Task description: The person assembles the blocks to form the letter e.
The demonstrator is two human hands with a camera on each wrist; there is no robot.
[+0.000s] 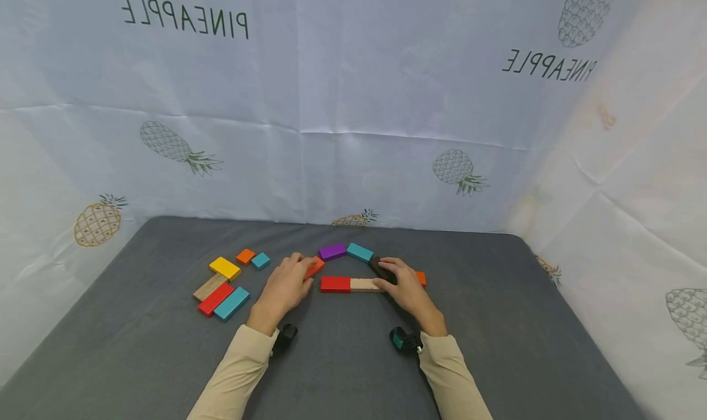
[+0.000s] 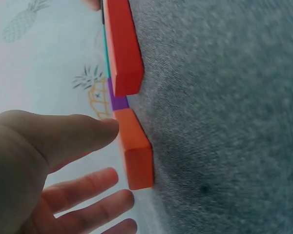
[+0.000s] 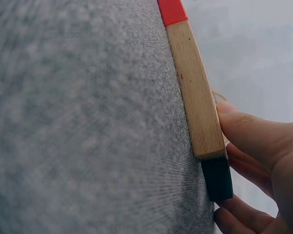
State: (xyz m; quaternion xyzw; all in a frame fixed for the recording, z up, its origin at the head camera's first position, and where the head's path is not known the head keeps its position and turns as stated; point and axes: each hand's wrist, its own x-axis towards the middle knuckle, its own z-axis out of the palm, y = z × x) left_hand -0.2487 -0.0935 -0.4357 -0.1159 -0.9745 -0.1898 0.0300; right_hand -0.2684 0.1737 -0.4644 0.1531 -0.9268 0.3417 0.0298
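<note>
My left hand (image 1: 283,286) is beside an orange block (image 2: 136,151) lying at a slant. In the left wrist view its thumb reaches the block's edge, and the other fingers spread loosely next to it. My right hand (image 1: 407,288) holds a black block (image 1: 381,269), thumb on the near side and fingers on the far side. Near that thumb lies a plain wooden block (image 3: 198,92), end to end with a red block (image 1: 335,284). Behind them, a purple block (image 1: 332,252) and a teal block (image 1: 360,252) form an arc with the orange and black ones.
Left of the hands lie a yellow block (image 1: 225,269), small orange (image 1: 245,256) and teal squares (image 1: 261,261), and wooden (image 1: 210,287), red (image 1: 216,299) and teal blocks (image 1: 232,304). Another orange block (image 1: 421,279) shows beyond the right hand. A pineapple-print cloth (image 1: 331,174) hangs behind the grey table (image 1: 342,371).
</note>
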